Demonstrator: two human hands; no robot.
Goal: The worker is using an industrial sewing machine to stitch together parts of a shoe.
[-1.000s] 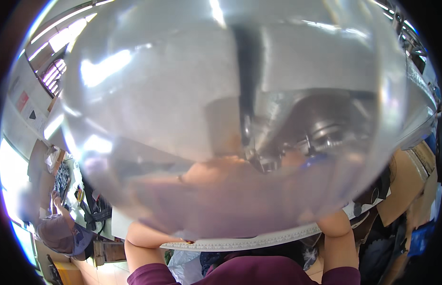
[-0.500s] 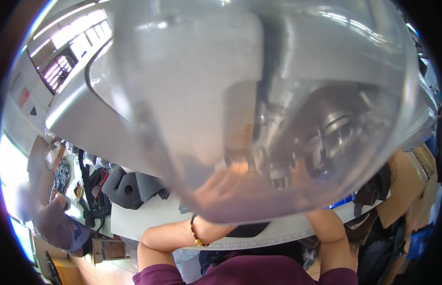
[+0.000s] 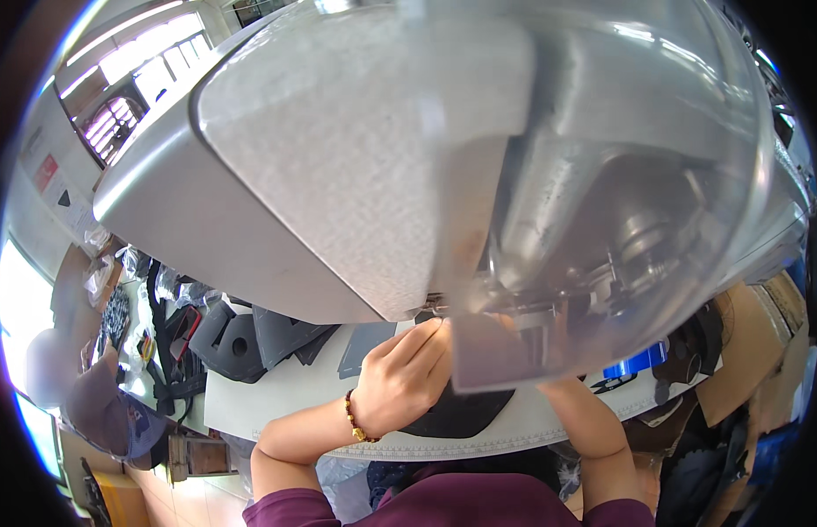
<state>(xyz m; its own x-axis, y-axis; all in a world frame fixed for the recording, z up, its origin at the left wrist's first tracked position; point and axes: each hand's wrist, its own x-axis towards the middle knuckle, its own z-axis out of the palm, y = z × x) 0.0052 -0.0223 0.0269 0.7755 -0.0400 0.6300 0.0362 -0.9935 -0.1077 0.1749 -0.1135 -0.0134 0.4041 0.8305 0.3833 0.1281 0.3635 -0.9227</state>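
Observation:
A large grey sewing machine head (image 3: 312,176) fills the upper middle, with a clear plastic guard (image 3: 689,290) over its right part. My left hand (image 3: 401,378), with a beaded bracelet at the wrist, is under the machine's lower edge near the needle area. Its fingers are bent and pressed together; whatever they pinch, if anything, is hidden. Through the guard my right hand (image 3: 556,383) shows only in part, its fingers blurred and covered. A flat black piece (image 3: 461,411) lies on the table beneath and between my hands.
Several dark grey cut pieces (image 3: 228,344) and black straps lie on the white table (image 3: 250,408) to the left. A blue object (image 3: 638,360) sits at the right, near cardboard (image 3: 746,360). A ruler strip (image 3: 478,446) runs along the front edge. Another person (image 3: 110,408) is at far left.
The clear guard has shifted right, uncovering the machine's left face and my left hand. My left hand's fingers, seen blurred through the guard before, are now bent together near the needle area.

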